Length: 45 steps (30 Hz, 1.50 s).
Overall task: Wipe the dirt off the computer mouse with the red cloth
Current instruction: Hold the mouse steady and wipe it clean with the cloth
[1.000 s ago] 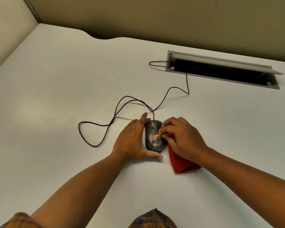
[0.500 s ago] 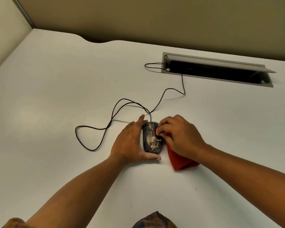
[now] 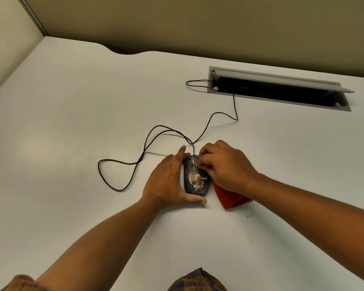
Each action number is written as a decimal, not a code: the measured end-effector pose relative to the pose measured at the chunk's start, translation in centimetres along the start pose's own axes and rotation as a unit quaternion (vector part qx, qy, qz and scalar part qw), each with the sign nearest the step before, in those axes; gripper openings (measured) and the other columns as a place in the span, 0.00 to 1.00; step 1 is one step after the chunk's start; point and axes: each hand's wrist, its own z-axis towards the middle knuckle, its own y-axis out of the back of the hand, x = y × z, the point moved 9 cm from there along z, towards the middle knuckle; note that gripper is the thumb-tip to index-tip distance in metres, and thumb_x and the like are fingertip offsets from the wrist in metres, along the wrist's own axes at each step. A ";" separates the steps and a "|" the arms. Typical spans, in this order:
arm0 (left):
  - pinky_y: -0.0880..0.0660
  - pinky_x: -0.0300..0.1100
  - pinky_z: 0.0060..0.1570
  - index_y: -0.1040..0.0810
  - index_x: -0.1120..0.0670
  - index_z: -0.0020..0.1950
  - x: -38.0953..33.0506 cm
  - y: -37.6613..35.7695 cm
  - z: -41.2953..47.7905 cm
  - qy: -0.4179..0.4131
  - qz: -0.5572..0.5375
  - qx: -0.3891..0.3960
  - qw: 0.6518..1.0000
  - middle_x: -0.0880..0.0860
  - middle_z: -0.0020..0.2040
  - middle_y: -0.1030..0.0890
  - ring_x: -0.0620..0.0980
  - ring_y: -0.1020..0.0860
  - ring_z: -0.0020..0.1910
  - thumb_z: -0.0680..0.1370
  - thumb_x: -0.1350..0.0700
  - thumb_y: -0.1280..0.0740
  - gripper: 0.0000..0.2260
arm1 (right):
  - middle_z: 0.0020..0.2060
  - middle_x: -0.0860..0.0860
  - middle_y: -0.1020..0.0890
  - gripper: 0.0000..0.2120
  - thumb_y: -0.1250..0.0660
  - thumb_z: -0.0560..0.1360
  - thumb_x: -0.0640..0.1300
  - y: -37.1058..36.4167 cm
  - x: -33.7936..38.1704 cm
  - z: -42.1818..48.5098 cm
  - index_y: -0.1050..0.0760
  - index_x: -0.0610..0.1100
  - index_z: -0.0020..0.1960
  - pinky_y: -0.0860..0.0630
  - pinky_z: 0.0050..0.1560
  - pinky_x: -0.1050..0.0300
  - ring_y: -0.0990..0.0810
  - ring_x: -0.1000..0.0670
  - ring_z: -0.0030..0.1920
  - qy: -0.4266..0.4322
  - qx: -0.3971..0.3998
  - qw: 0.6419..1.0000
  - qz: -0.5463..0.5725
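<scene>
While the dark oval computer mouse [image 3: 195, 177], blotched with orange-tan dirt, lies on the white worktop [image 3: 72, 133] near its middle, the left hand [image 3: 168, 181] braces it: palm against the mouse's left flank, thumb curled under the near end, grip loosely closed around the shell. Right hand [image 3: 225, 164] presses a folded red cloth [image 3: 229, 196] against the mouse's right front side, fingers bunched tight on the fabric; the cloth's free corner trails on the worktop. Thin black cable [image 3: 147, 148] loops left, then runs back into a grey recessed cable hatch [image 3: 271, 85], lid propped up.
</scene>
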 end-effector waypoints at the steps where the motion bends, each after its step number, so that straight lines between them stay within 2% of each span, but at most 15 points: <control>1: 0.35 0.46 0.71 0.52 0.55 0.80 0.1 0.0 0.0 0.001 0.000 0.002 1.000 0.48 0.73 0.30 0.49 0.32 0.70 0.53 0.22 0.30 0.66 | 0.52 0.58 0.21 0.06 0.33 0.75 0.47 -0.1 0.2 -0.3 0.18 0.53 0.49 0.25 0.39 0.53 0.27 0.50 0.53 0.008 0.007 1.000 0.003; 5: 0.36 0.47 0.71 0.52 0.54 0.80 0.2 -0.1 0.0 0.004 -0.002 0.003 1.000 0.48 0.73 0.30 0.49 0.32 0.70 0.53 0.22 0.30 0.66 | 0.52 0.59 0.21 0.05 0.33 0.76 0.49 -0.1 0.4 -1.2 0.19 0.55 0.48 0.26 0.39 0.54 0.27 0.51 0.52 0.051 0.055 0.997 -0.022; 10: 0.37 0.49 0.72 0.52 0.54 0.80 0.1 -0.1 0.0 0.002 0.003 0.003 1.000 0.48 0.73 0.31 0.50 0.33 0.71 0.53 0.22 0.30 0.66 | 0.52 0.60 0.20 0.06 0.35 0.76 0.48 0.6 -4.0 1.4 0.20 0.55 0.49 0.25 0.48 0.50 0.27 0.52 0.52 -0.087 0.011 0.995 0.039; 13: 0.37 0.48 0.72 0.51 0.55 0.80 0.0 0.0 0.0 0.003 -0.001 0.003 1.000 0.48 0.73 0.30 0.50 0.32 0.71 0.53 0.23 0.29 0.66 | 0.51 0.59 0.18 0.05 0.34 0.75 0.50 -0.9 -4.4 2.0 0.20 0.55 0.49 0.25 0.50 0.50 0.25 0.50 0.51 -0.126 0.016 0.990 0.058; 19: 0.36 0.49 0.72 0.50 0.56 0.80 0.1 -0.1 0.0 -0.003 0.005 -0.002 1.000 0.49 0.73 0.30 0.51 0.31 0.70 0.54 0.22 0.30 0.66 | 0.48 0.60 0.17 0.05 0.33 0.75 0.51 -1.6 -3.1 -1.3 0.19 0.56 0.49 0.25 0.49 0.53 0.25 0.53 0.48 -0.131 0.000 0.988 0.085; 25: 0.38 0.48 0.73 0.51 0.55 0.80 0.1 -0.2 0.0 0.000 0.009 0.001 1.000 0.48 0.74 0.31 0.50 0.33 0.71 0.54 0.22 0.31 0.66 | 0.47 0.62 0.18 0.04 0.32 0.75 0.51 -1.0 -2.4 -2.9 0.19 0.56 0.47 0.25 0.48 0.53 0.25 0.56 0.48 -0.116 0.019 0.989 0.094; 29: 0.37 0.49 0.72 0.50 0.57 0.80 0.1 -0.2 0.1 -0.005 0.008 -0.003 1.000 0.50 0.72 0.29 0.51 0.31 0.70 0.54 0.22 0.30 0.66 | 0.46 0.59 0.17 0.05 0.32 0.74 0.51 -0.6 -3.9 -0.3 0.18 0.55 0.46 0.24 0.50 0.52 0.22 0.53 0.48 -0.155 -0.023 0.981 0.117; 34: 0.34 0.48 0.70 0.48 0.58 0.79 0.0 -0.1 0.1 -0.011 0.008 -0.010 1.000 0.50 0.71 0.28 0.51 0.30 0.69 0.54 0.22 0.31 0.65 | 0.47 0.58 0.17 0.05 0.32 0.74 0.51 -1.8 -3.4 -0.5 0.18 0.55 0.47 0.24 0.50 0.51 0.22 0.51 0.49 -0.175 -0.021 0.979 0.107; 42: 0.36 0.50 0.71 0.51 0.55 0.80 0.3 -0.4 0.0 -0.003 0.011 -0.001 1.000 0.49 0.73 0.30 0.52 0.32 0.70 0.52 0.20 0.33 0.67 | 0.47 0.60 0.18 0.04 0.32 0.75 0.49 -1.4 -2.1 -4.7 0.18 0.55 0.48 0.24 0.50 0.52 0.23 0.55 0.49 -0.149 -0.062 0.975 0.153; 45: 0.36 0.50 0.71 0.51 0.56 0.80 0.4 -0.4 0.0 -0.003 0.010 -0.002 1.000 0.49 0.73 0.30 0.52 0.32 0.71 0.52 0.21 0.31 0.67 | 0.48 0.60 0.18 0.05 0.31 0.75 0.48 -0.2 -1.3 -4.4 0.18 0.54 0.49 0.25 0.49 0.57 0.23 0.54 0.50 -0.134 -0.096 0.976 0.143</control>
